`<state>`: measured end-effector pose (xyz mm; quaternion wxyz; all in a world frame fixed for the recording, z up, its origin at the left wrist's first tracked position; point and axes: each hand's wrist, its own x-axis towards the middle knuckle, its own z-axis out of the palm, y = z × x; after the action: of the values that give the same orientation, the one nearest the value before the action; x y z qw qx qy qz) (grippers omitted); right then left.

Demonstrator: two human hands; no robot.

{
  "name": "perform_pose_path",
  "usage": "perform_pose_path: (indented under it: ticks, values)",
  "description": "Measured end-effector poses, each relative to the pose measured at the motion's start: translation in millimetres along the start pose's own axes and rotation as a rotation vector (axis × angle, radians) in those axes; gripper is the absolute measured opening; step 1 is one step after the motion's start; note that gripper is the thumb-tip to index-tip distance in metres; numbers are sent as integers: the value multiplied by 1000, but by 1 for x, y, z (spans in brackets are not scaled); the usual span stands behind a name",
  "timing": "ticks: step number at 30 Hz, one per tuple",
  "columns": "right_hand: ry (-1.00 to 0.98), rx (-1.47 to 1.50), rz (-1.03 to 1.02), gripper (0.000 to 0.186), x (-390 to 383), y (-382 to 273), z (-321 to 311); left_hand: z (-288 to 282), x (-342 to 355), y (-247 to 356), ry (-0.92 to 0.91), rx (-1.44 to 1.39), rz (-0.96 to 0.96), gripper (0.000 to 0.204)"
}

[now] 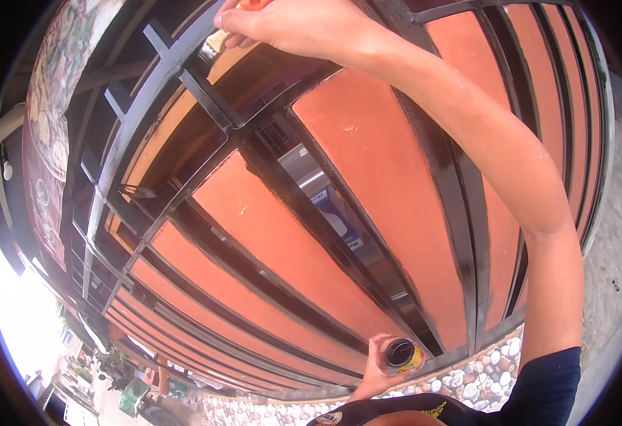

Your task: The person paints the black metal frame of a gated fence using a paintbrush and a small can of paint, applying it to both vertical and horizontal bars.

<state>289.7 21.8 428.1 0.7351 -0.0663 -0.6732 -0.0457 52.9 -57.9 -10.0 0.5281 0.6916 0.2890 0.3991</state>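
Note:
My left hand (375,368), low in the view, is wrapped round a small open can (411,357) with a yellow-and-red label and dark contents that look like black paint. My right arm stretches up across the gate to the top edge. There my right hand (282,25) has its fingers curled round an orange handle (254,3), mostly cut off by the picture's edge. What the handle belongs to is out of sight. Those fingers are beside the grey-black upper rail (130,117). Below spreads the metal gate with orange panels (382,177) between black bars (311,213).
Short metal stubs (158,39) stick out from the upper rail. A pebbled wall base (478,383) runs under the gate, with grey concrete (613,312) to the right. A printed banner (48,106) hangs at the left; a green object (133,397) stands further off.

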Motion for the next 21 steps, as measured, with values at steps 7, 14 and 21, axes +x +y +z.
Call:
perform_pose_path:
  ticks: [7,14,21]
  values:
    - [91,2,-93,20,-10,-31,2,0,1,3,12,-19,-5,87]
    - [63,-128,-182,18,-8,-11,7,-1,-1,2,2,8,3,87]
    - [164,-92,-229,16,-17,-41,0,-6,-3,-3,16,-29,-17,87]
